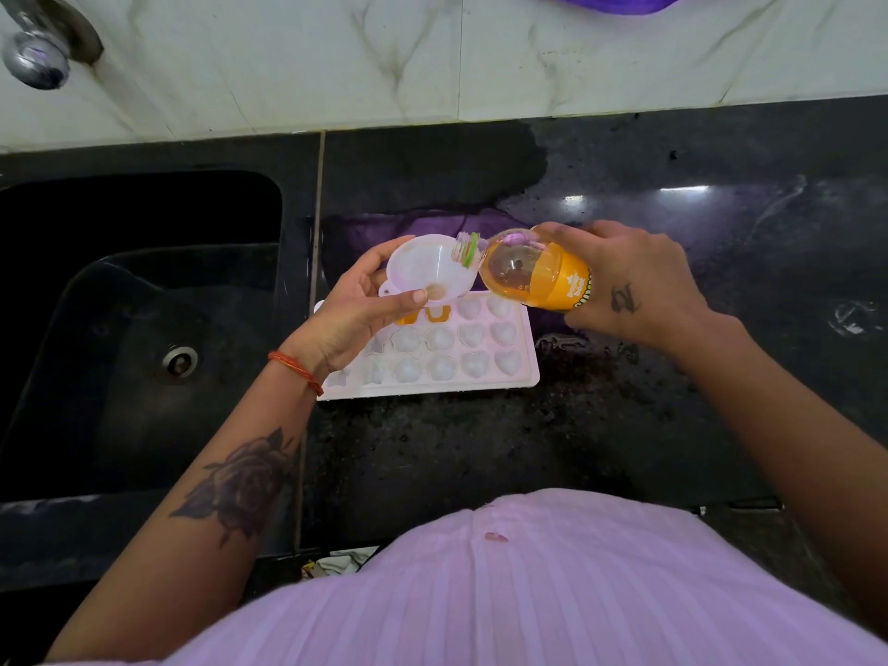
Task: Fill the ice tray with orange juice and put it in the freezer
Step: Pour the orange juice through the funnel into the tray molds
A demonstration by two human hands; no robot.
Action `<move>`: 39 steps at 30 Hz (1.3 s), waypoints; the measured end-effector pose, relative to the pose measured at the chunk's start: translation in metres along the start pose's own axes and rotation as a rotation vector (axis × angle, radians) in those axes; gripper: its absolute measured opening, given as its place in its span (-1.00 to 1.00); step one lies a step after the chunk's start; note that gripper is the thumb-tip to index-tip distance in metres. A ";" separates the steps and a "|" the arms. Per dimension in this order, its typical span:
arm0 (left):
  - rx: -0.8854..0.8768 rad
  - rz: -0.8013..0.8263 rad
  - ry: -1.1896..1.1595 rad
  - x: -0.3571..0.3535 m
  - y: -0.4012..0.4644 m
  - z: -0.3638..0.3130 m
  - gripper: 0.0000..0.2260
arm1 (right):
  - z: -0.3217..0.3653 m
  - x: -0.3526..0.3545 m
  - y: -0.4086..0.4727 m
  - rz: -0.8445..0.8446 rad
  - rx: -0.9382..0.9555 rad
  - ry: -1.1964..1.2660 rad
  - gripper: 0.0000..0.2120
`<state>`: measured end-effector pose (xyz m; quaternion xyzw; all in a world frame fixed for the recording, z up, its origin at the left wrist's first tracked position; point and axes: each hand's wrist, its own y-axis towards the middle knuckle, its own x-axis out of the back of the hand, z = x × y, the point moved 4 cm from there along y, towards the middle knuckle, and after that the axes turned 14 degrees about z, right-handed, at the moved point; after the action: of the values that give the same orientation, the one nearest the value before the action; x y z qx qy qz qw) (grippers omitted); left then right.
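Pouring juice through a funnel into the ice tray, one cell at a time.

Left hand (358, 307) pinches the white funnel (430, 271) by its rim, its spout hidden but apparently over a far-row cell; right hand (634, 281) wraps the tilted juice bottle (533, 274), whose mouth rests on the funnel at its 3 o'clock edge. Best, I judge, to tip slowly, stop before the cell brims, then shift the funnel to the next cell. The pale pink ice tray (526, 377) lies flat on the dark table (480, 454), just right of the sink (134, 329). Two far cells show orange; the rest look unfilled. The bottle appears nearly drained near its neck.
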<state>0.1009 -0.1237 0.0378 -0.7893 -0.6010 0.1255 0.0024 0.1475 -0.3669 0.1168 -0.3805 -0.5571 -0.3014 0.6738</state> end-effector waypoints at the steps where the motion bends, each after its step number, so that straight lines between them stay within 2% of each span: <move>1: 0.000 0.000 -0.003 0.000 0.000 0.000 -0.39 | -0.001 -0.001 0.000 -0.005 0.002 0.011 -0.21; 9: -0.008 0.000 -0.028 -0.006 0.006 -0.004 -0.39 | -0.011 -0.002 -0.007 -0.045 -0.020 0.071 -0.17; 14: -0.005 0.005 -0.011 -0.011 0.013 -0.004 -0.47 | -0.016 -0.002 -0.012 -0.036 -0.026 0.062 -0.19; 39: 0.014 0.080 0.006 -0.020 0.026 0.002 -0.47 | -0.027 0.001 -0.014 -0.020 -0.088 -0.130 -0.23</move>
<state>0.1202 -0.1500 0.0352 -0.8131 -0.5680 0.1275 0.0046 0.1502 -0.3968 0.1173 -0.4230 -0.5898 -0.3071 0.6155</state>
